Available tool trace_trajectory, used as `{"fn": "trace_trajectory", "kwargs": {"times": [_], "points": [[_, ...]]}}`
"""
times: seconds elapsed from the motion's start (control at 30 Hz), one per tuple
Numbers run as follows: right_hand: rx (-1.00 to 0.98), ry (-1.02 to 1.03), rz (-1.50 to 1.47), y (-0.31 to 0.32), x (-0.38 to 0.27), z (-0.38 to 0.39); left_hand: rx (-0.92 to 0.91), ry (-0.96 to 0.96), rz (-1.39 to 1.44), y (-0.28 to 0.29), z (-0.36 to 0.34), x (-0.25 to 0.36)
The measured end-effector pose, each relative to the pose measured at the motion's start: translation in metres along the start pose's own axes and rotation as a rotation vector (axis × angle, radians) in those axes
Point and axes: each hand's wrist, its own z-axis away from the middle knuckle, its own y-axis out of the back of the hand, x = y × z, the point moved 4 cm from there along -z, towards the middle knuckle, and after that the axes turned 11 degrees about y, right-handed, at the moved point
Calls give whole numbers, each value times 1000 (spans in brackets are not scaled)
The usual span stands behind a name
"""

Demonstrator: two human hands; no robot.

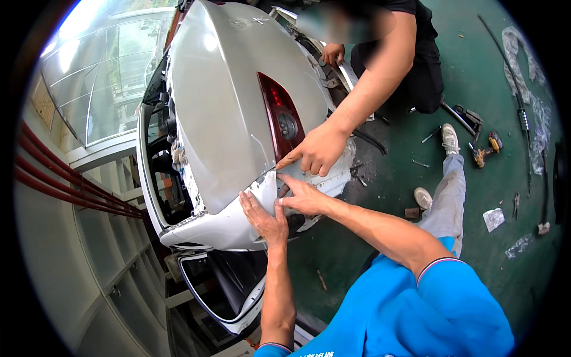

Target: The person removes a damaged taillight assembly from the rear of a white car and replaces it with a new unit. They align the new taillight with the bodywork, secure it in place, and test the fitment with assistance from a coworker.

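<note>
My left hand point(266, 219) lies flat on a white car body panel point(229, 223), fingers stretched toward the grey trunk lid point(208, 107). Beside it, my right hand point(306, 197) touches the panel's edge, thumb and index finger spread apart. Its other fingers are partly hidden. A red tail light point(281, 116) sits in the bodywork just beyond. Another person's hand point(318, 149) reaches in from the far side, its index finger pointing at the seam where the panel meets the lid, close to my right fingertips.
The other person crouches at the far right of the car. On the green floor lie a cordless drill point(488, 149), pliers point(516, 204), plastic wrapping point(520, 245) and a long black rod point(523, 119). An open car door point(223, 285) stands at the near left. Red pipes point(71, 178) line the left wall.
</note>
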Motion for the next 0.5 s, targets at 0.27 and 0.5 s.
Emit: {"fn": "trace_trajectory", "kwargs": {"times": [0.27,0.5], "points": [[-101,3,386,-5,-30,11,115,133,-51,-12,9,-2],[-97,139,869,-45,-53,12,102,213,51,-13,22,-13]]}}
